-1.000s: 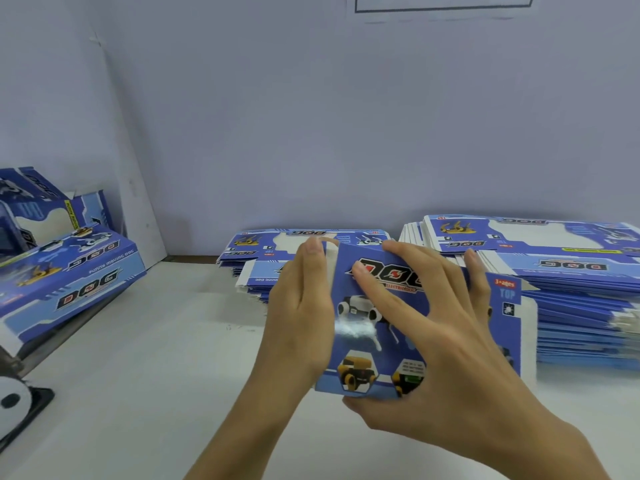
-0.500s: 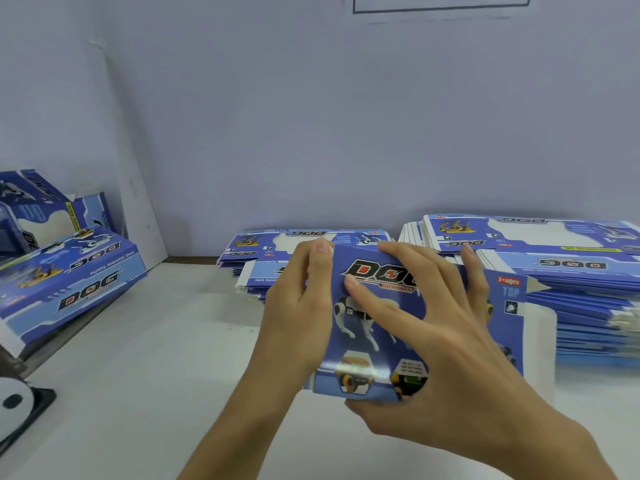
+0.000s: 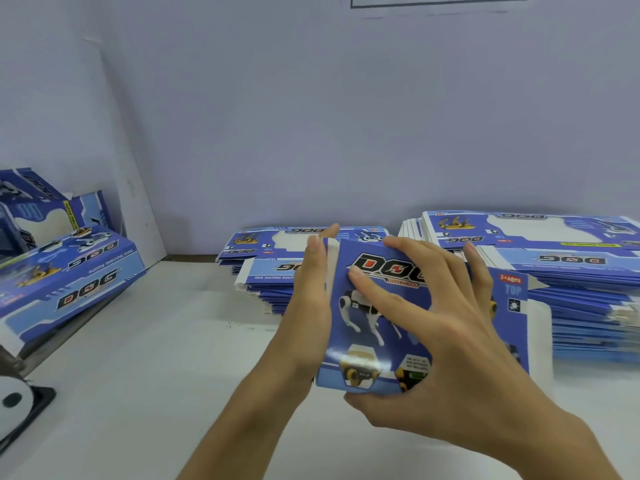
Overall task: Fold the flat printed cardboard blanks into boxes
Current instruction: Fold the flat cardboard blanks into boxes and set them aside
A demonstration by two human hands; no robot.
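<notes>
Lying tilted at far left is a folded box (image 3: pixel 74 271). At centre, the left hand (image 3: pixel 308 306) presses straight fingers flat against the left side of the blank (image 3: pixel 367 327) (printed "DOG"), held upright above the table (image 3: pixel 145 375). The right hand (image 3: pixel 446 344) grips its front, fingers spread, thumb beneath. Flat stacks (image 3: pixel 571 271) lie behind.
</notes>
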